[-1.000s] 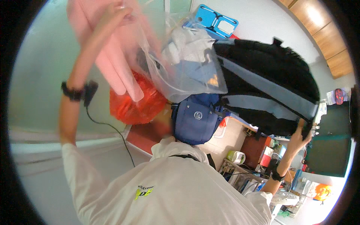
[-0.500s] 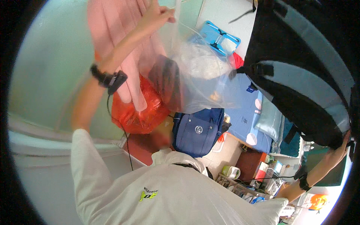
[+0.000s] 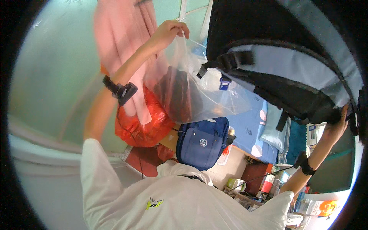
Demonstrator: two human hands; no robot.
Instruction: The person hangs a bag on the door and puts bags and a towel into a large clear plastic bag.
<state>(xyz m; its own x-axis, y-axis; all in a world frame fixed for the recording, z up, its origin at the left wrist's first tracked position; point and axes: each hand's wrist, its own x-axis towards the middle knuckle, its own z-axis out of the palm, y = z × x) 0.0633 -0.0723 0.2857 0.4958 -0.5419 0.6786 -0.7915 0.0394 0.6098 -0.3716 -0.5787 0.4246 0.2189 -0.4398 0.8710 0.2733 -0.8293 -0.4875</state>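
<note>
Pinched in the fingers of my left hand (image 3: 168,33) is the upper edge of a large clear plastic bag (image 3: 214,105), which hangs down and spreads to the right. A dark shape shows through its film. My right hand (image 3: 337,126), raised at the far right, grips the lower edge of a black and grey backpack (image 3: 299,65). The backpack's straps and buckles face me, and its near side overlaps the clear bag in view. Part of my right hand's fingers is hidden behind the backpack.
Pink cloth (image 3: 122,42) hangs behind my left arm, above a red plastic bag (image 3: 143,122). A navy bag (image 3: 203,143) stands below the clear bag. Behind lies a blue bed sheet (image 3: 253,134) with a pale pillow (image 3: 274,126). A cluttered shelf (image 3: 245,197) is at lower right.
The backpack has moved left, over the clear bag, and my right hand has risen with it. My left hand has dropped slightly and shifted right, still pinching the bag's edge.
</note>
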